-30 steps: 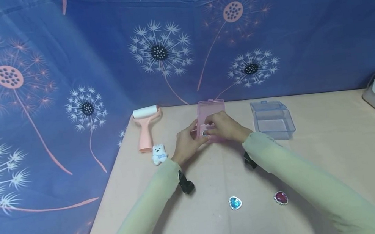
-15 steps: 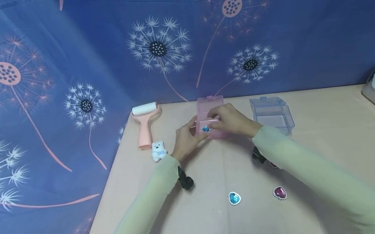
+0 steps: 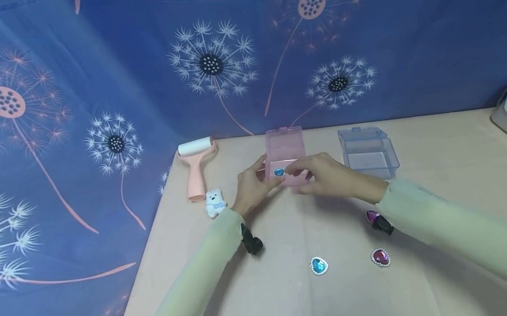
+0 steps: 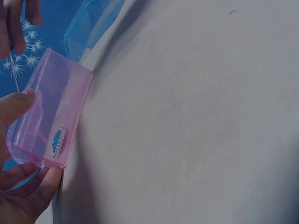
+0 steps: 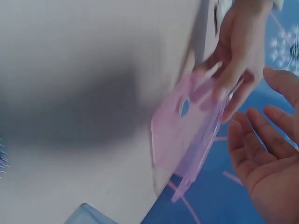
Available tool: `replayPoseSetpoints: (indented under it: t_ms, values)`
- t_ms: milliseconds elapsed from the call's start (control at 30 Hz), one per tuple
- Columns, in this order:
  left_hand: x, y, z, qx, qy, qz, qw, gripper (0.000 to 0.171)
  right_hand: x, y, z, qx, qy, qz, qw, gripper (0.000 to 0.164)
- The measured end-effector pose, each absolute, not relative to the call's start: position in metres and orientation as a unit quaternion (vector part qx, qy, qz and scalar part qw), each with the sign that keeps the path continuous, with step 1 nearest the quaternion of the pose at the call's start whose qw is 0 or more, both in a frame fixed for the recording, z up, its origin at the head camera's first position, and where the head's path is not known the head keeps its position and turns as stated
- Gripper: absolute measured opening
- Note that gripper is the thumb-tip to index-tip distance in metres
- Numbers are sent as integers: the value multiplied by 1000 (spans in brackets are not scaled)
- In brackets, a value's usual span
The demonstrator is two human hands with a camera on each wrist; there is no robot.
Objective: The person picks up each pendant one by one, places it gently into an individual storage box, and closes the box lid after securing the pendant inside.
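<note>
A clear pink box stands with its lid raised at the back middle of the table. My left hand holds its left end; in the left wrist view, fingers and thumb wrap round that end. Inside the box lies a blue gem with a beaded silver rim, against the wall towards me. My right hand is just right of and in front of the box, fingers loosely bent. The right wrist view shows this right hand apart from the box, holding nothing.
A clear blue box stands lid up at right. Nearer lie a blue heart gem, a red heart gem and a pink gem partly behind the right wrist camera. At left are a lint roller and bear figure.
My right hand has let go of the blue gem in the pink box and drawn back to the right and towards me. My left hand stays on the box.
</note>
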State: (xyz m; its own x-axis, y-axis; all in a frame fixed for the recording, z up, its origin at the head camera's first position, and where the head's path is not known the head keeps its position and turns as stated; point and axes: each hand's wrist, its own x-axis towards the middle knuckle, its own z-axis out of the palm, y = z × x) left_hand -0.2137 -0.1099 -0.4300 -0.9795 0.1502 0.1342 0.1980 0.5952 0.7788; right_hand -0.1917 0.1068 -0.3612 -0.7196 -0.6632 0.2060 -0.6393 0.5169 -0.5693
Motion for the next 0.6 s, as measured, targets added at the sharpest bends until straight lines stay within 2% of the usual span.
replayPoseSetpoints:
  t_ms: [267,600]
  values:
    - [-214,-108,-431,-103,-886,-451,25,80,-140,120,-373,-411,860,-297,61,61]
    - [-213,-108,-431,-96,-883,-458,22,80,-94,132,-397,-421,857,-279,106,62]
